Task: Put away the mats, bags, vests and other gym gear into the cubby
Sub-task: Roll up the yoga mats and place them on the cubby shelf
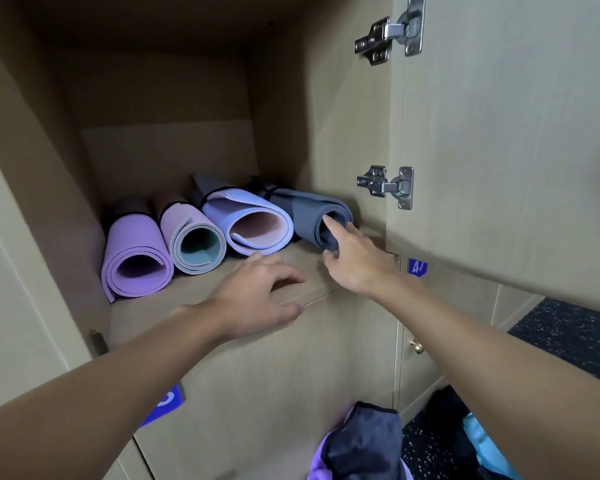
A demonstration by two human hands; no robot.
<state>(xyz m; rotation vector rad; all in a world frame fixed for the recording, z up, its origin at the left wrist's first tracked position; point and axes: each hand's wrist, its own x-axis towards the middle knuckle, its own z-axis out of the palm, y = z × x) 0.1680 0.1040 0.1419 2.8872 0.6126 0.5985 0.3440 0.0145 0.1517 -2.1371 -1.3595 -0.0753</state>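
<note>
Head view, the only one: open cubby fills the upper left and centre of the frame, its door swung out on the right with two hinges.

Four rolled mats lie side by side on the cubby shelf, open ends facing out: purple mat at the left, pink mat with teal lining next, pale blue mat, then grey mat against the right wall. Neighbours touch.

Right hand, centre right: fingers splayed, index tip pressed on the grey mat's open end, not grasping it. Looks like a push to seat it deeper.

Left hand, centre: fingers released, spread, hovering over the shelf's front edge, holding nothing.

Step in hand, my read: mats are done, grey one getting a last nudge.

Lower centre of frame: dark and purple fabric gear still outside the cubby; a light blue item beside it on the speckled floor. Which is bag or vest, cannot tell.

Next move calls for pulling both hands out, reaching down for that gear, and stacking it on or in front of the mats.
</note>
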